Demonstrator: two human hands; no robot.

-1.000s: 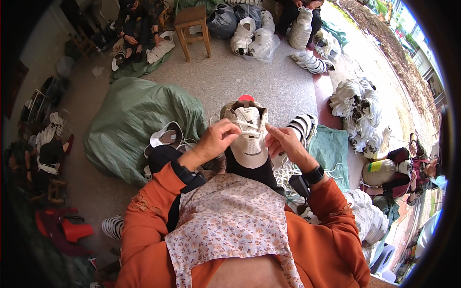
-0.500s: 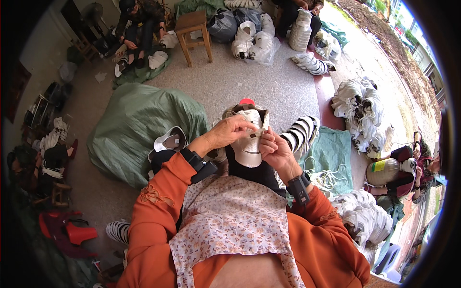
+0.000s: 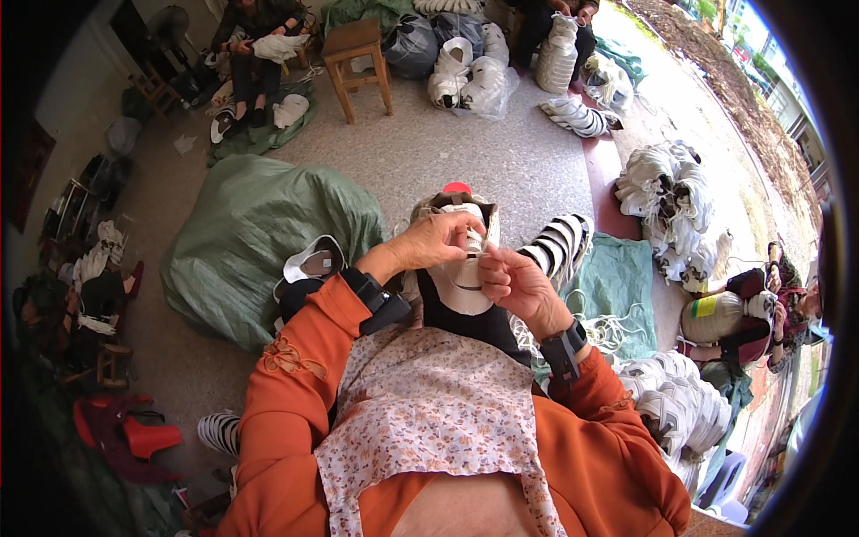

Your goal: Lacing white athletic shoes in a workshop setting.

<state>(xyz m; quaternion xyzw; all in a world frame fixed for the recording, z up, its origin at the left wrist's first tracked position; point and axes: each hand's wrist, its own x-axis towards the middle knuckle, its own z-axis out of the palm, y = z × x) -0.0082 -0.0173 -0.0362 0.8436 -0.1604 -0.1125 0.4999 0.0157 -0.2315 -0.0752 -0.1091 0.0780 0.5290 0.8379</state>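
Fingers of both hands, left hand [image 3: 436,243] and right hand [image 3: 512,279], pinch the white shoe upper [image 3: 463,279]

**Lighting and Image Quality**

Illumination is soft daylight, entering from the upper right, where the outdoor ground [image 3: 716,63] is overexposed and washed out. The left side falls into dim shadow. The floor [image 3: 501,161] is evenly lit, with weak shadows. The centre is sharp: the hands [image 3: 510,282] show little blur. Fisheye distortion bends straight edges near the rim. A black vignette closes the corners. Rim detail is soft and compressed.
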